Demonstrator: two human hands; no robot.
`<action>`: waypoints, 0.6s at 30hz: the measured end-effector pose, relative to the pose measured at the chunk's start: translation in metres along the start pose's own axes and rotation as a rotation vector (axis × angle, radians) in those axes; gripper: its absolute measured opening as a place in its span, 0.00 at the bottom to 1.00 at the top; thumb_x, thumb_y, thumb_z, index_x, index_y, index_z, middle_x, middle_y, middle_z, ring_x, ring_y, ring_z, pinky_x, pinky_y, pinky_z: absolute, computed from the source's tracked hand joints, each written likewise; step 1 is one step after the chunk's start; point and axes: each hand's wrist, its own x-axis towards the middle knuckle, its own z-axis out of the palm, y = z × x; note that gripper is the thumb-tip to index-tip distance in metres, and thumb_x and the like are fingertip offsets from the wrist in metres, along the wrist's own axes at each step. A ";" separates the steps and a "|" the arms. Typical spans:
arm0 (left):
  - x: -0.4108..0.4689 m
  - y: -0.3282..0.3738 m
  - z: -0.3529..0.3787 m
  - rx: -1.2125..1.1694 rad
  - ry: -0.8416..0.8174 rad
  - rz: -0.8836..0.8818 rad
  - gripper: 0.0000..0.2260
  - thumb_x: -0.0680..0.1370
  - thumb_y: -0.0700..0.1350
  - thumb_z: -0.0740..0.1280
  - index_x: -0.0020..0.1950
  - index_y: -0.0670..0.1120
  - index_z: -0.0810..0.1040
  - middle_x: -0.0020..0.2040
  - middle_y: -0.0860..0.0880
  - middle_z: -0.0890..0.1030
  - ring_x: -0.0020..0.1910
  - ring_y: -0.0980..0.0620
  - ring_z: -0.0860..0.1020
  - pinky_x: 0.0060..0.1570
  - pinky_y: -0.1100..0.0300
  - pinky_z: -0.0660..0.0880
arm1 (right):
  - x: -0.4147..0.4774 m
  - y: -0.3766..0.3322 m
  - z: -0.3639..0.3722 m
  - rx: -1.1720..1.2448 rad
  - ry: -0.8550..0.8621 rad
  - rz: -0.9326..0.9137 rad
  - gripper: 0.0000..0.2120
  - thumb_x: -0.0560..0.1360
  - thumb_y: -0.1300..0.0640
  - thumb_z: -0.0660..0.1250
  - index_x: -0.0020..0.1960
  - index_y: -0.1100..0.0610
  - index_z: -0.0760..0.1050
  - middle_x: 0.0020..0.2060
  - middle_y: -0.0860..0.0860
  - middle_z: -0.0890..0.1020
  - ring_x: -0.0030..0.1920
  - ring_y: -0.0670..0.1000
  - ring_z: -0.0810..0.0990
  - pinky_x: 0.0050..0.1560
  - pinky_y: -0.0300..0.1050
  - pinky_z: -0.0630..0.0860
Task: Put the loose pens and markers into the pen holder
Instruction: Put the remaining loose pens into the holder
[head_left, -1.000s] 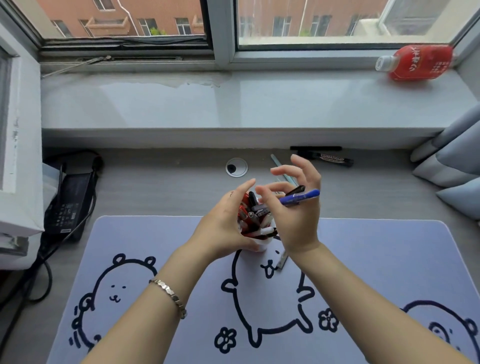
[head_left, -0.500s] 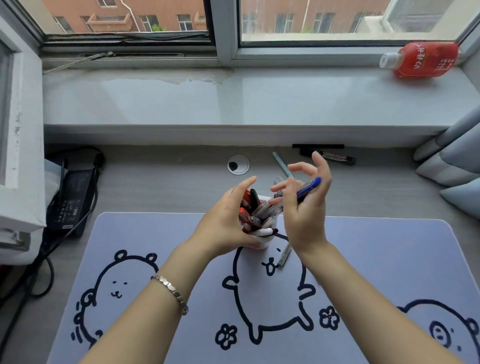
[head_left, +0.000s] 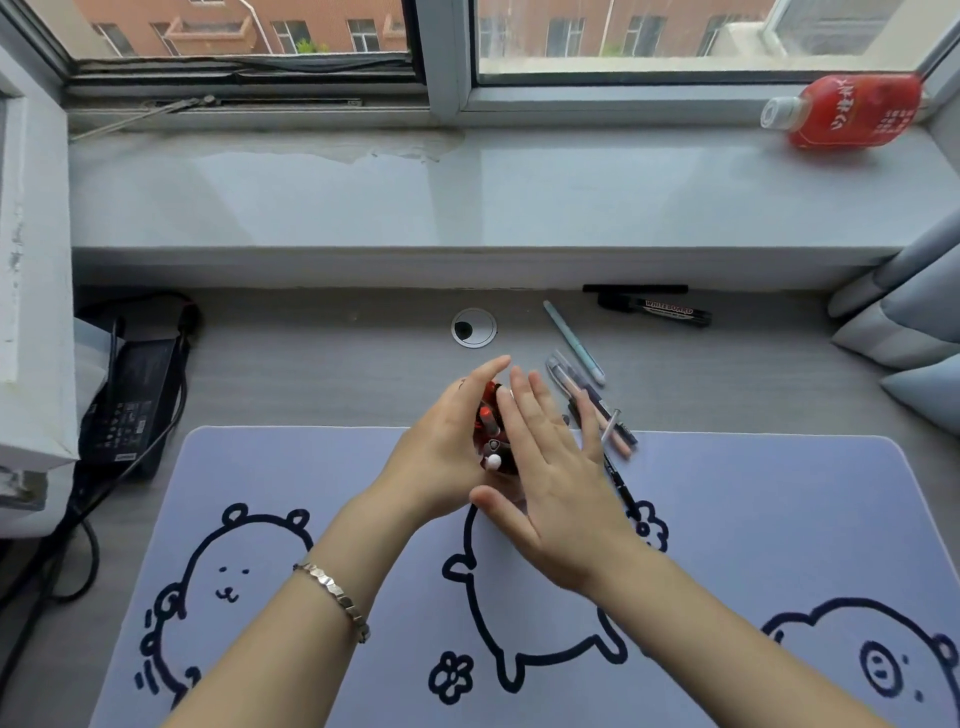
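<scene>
My left hand (head_left: 441, 457) is wrapped around the pen holder, whose cup is hidden between my hands. Only the red, black and white pen tops (head_left: 491, 431) standing in it show. My right hand (head_left: 556, 483) is open with its fingers straight, lying flat against the right side and top of those pens and holding nothing. Loose on the desk to the right lie a light blue pen (head_left: 574, 343), a clear pen (head_left: 561, 370), a pink pen (head_left: 619, 439) and a black pen (head_left: 622, 486). A black whiteboard marker (head_left: 655, 310) lies further back.
A lilac desk mat (head_left: 753, 519) with bear drawings covers the near desk. A cable grommet (head_left: 473, 327) sits behind the hands. A power brick with cables (head_left: 130, 410) lies at the left. A red bottle (head_left: 852, 111) lies on the windowsill, with curtain folds (head_left: 914, 322) at the right.
My right hand no longer holds the blue pen, which is out of sight. The hand has opened and flattened against the pens in the holder. My left hand still holds the holder.
</scene>
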 end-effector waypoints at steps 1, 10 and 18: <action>0.000 0.000 0.001 -0.004 -0.002 0.001 0.43 0.59 0.46 0.74 0.66 0.69 0.55 0.62 0.56 0.71 0.55 0.53 0.76 0.55 0.49 0.75 | 0.005 0.004 -0.007 0.147 -0.040 0.023 0.35 0.75 0.36 0.43 0.73 0.59 0.55 0.73 0.47 0.53 0.74 0.47 0.45 0.73 0.48 0.38; -0.003 0.006 -0.003 0.051 -0.013 0.010 0.46 0.59 0.43 0.78 0.70 0.61 0.57 0.59 0.58 0.66 0.56 0.57 0.69 0.54 0.64 0.66 | 0.060 0.109 -0.010 0.057 -0.084 0.690 0.13 0.75 0.60 0.62 0.58 0.62 0.74 0.54 0.60 0.79 0.54 0.59 0.77 0.55 0.50 0.73; -0.004 0.007 -0.003 0.067 -0.013 0.009 0.46 0.58 0.44 0.79 0.69 0.61 0.58 0.59 0.59 0.66 0.58 0.54 0.71 0.58 0.56 0.71 | 0.085 0.111 0.023 -0.212 -0.278 0.700 0.15 0.77 0.55 0.57 0.59 0.64 0.66 0.55 0.62 0.78 0.54 0.62 0.77 0.46 0.50 0.72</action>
